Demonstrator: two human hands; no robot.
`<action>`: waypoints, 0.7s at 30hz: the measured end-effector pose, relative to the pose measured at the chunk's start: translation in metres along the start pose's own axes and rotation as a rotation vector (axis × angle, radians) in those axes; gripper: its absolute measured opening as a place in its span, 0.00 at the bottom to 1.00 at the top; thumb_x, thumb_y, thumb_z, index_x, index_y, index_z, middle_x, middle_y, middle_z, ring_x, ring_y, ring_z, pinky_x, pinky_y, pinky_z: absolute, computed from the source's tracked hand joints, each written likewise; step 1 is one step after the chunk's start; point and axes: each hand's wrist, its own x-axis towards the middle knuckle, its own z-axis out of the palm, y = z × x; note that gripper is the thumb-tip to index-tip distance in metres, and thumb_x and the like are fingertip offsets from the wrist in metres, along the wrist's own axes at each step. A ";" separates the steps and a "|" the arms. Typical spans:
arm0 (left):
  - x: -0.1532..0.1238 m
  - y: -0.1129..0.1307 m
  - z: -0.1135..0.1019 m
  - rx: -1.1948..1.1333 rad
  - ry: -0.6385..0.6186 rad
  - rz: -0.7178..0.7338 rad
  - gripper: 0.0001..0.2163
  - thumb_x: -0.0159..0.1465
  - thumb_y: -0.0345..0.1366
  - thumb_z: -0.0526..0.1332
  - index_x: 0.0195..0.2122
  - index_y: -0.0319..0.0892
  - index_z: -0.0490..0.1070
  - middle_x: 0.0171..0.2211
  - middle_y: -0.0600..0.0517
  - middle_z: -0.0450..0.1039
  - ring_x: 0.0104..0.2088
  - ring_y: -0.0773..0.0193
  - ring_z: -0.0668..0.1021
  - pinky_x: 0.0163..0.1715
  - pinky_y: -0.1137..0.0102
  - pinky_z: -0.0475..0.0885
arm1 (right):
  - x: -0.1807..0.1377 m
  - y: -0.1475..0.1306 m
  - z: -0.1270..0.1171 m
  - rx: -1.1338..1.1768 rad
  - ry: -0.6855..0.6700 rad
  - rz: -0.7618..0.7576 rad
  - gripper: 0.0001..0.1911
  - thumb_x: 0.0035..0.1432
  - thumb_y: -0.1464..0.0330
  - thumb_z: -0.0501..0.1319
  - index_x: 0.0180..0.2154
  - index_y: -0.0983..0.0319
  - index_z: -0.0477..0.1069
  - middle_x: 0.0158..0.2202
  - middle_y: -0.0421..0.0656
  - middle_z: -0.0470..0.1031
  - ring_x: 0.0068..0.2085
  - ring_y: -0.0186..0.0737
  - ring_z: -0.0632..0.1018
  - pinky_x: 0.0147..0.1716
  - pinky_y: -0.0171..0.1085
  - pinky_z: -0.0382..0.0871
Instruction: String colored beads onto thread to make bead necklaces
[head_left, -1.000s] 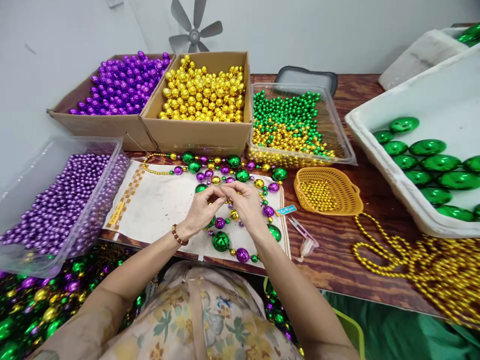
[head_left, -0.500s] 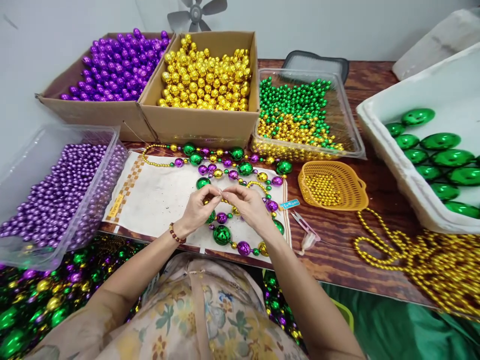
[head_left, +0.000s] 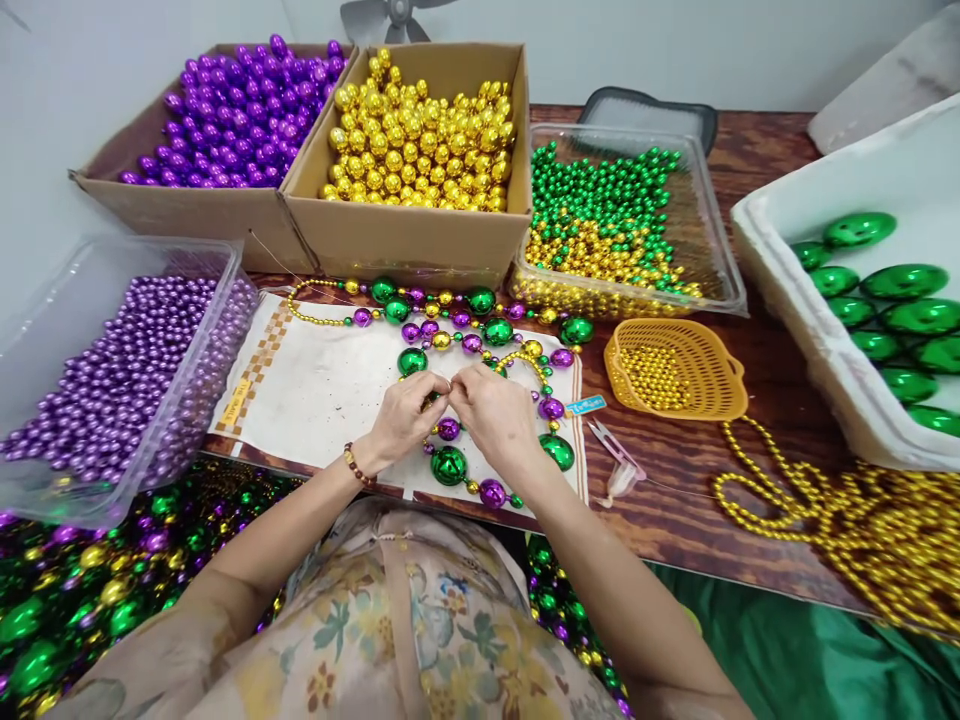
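**Two hands meet over a beaded strand**

At the centre of the frame, the left hand (head_left: 409, 415) and right hand (head_left: 491, 420) come together, thumb and fingers of each pinched closed. Beneath and around them the green, gold and purple bead strand (head_left: 449, 466) loops across the right half of a white cloth (head_left: 330, 380).

Left of the hands, the cloth gives a bare stretch for moving, bounded by a clear tub (head_left: 52, 320) at left. A cardboard box (head_left: 409, 238) closes off the space above; the table (head_left: 690, 525) ends just below the cloth. To the right, pink snips (head_left: 626, 458) lie near the cloth's striped border, below a yellow basket (head_left: 712, 385).

What sits between the fingertips cannot be made out (the knuckles cover most of it). The hands hide part of the strand, and the frame cuts off a fan (head_left: 397, 12) and a white foam box (head_left: 817, 195).
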 end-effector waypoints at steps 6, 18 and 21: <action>0.000 -0.001 -0.004 -0.168 0.019 -0.086 0.06 0.66 0.38 0.61 0.33 0.43 0.72 0.33 0.50 0.76 0.34 0.64 0.75 0.38 0.70 0.68 | 0.005 0.020 0.018 0.965 -0.032 0.256 0.06 0.54 0.64 0.60 0.29 0.60 0.72 0.22 0.39 0.73 0.23 0.35 0.71 0.22 0.33 0.59; 0.013 0.005 -0.010 -0.603 0.034 -0.266 0.10 0.60 0.41 0.69 0.32 0.40 0.73 0.33 0.51 0.76 0.33 0.68 0.75 0.35 0.73 0.69 | 0.005 0.019 0.022 1.481 -0.073 0.315 0.15 0.51 0.58 0.68 0.30 0.61 0.68 0.28 0.35 0.72 0.21 0.26 0.67 0.19 0.28 0.56; 0.017 0.002 -0.014 -0.703 0.018 -0.292 0.11 0.59 0.41 0.71 0.32 0.40 0.74 0.34 0.50 0.78 0.35 0.66 0.78 0.36 0.72 0.70 | 0.003 0.021 0.027 1.474 -0.053 0.311 0.16 0.51 0.57 0.68 0.30 0.60 0.67 0.27 0.35 0.70 0.20 0.26 0.67 0.18 0.28 0.55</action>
